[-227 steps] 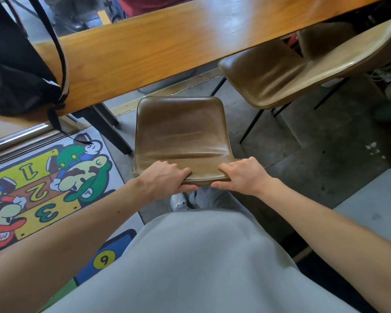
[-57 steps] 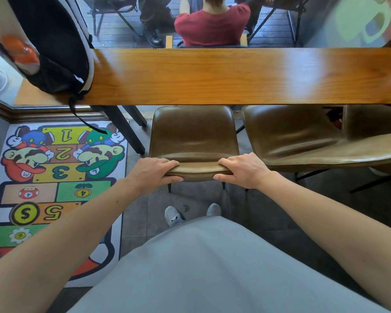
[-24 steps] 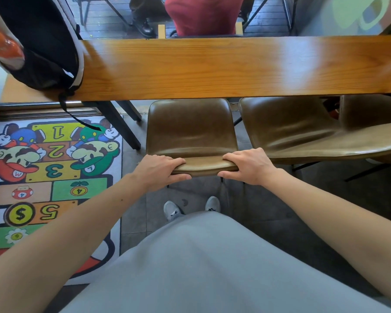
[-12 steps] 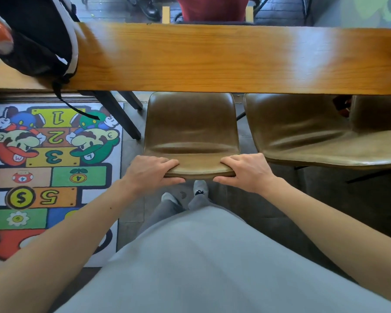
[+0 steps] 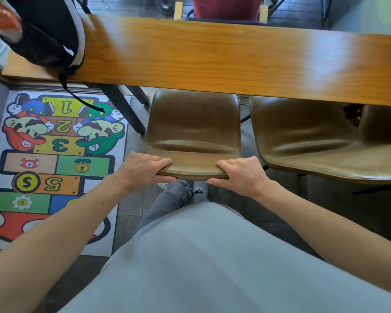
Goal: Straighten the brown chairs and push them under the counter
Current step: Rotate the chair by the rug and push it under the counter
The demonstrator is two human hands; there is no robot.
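A brown leather chair point(image 5: 193, 129) stands square to the wooden counter point(image 5: 212, 57), its front part hidden beneath the counter's near edge. My left hand point(image 5: 142, 169) grips the left end of the chair's backrest top, and my right hand point(image 5: 240, 173) grips the right end. A second brown chair point(image 5: 303, 141) stands close on the right, also partly under the counter, with its back turned towards the right. A third brown chair point(image 5: 382, 123) shows at the far right edge.
A black backpack point(image 5: 43, 30) rests on the counter's left end, a strap hanging down. A black counter leg point(image 5: 122, 109) slants left of the chair. A colourful hopscotch mat point(image 5: 52, 159) covers the floor at left. A person in red point(image 5: 224, 7) sits beyond the counter.
With both hands still on its backrest, the chair has slid a little further under the counter since a second ago. My legs have stepped closer behind it.
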